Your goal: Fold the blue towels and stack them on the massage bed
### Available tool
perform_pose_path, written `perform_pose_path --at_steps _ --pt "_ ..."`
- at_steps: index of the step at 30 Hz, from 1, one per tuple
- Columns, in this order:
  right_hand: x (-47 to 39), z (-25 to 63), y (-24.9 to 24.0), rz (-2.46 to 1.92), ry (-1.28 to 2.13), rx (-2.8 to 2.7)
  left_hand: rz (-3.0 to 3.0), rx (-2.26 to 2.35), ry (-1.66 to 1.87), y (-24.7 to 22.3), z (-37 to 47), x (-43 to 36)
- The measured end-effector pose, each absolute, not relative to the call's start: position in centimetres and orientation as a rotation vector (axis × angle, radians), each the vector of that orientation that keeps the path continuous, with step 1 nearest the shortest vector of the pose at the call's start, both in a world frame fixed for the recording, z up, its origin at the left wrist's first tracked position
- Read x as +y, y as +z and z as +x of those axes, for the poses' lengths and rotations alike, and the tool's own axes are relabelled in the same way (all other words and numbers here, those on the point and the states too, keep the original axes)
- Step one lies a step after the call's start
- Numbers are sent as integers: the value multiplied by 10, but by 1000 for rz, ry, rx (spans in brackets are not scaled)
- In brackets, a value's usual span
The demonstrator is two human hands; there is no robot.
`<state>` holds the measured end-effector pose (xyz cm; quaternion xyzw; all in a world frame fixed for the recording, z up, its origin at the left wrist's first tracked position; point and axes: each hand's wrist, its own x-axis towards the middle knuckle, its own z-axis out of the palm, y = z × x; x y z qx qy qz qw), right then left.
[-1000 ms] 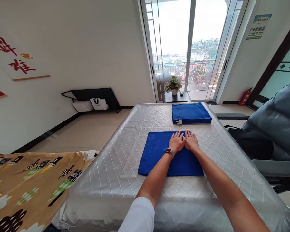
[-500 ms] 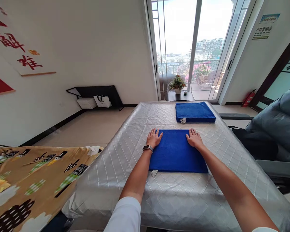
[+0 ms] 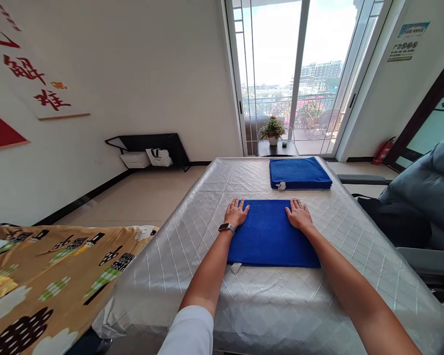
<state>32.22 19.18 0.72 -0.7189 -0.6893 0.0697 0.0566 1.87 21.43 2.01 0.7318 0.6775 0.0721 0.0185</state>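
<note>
A blue cloth [image 3: 270, 236], folded into a flat rectangle, lies on the silver quilted cover [image 3: 185, 231], with a white tag at its near left edge. My left hand [image 3: 236, 213] rests palm down on its far left corner, fingers spread, a watch on the wrist. At the far right corner my right hand [image 3: 298, 215] lies flat with its fingers apart. Neither hand grips anything. Beyond them sits a stack of folded blue cloths [image 3: 299, 173] with a white tag at the front.
A patterned tan blanket [image 3: 70, 276] is at the lower left. On the right stands a grey padded chair [image 3: 434, 182] with a dark bag on it. A potted plant [image 3: 273, 129] stands on a small table before the glass doors.
The view has shifted slightly. Both hands remain on the far corners of the folded cloth, with no clear movement of hands or cloths.
</note>
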Motion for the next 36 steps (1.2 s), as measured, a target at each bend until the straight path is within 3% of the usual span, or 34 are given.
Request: perform_pose_path --at_steps 8,13,17,21,29,36 --pt "190 319 11 -2162 204 -2077 2317 2215 189 47 56 212" --pt "187 323 10 -2155 170 -2093 2683 1717 444 46 166 192" --pt "185 327 8 -2126 124 -2175 2645 1647 473 26 215 181" --pt "186 324 9 -2143 139 -2116 2521 1694 361 16 181 186" --pt "191 320 10 -2175 224 -2074 2311 2092 233 22 30 195" --pt "189 319 11 -2197 208 -2081 2259 2127 243 17 14 192"
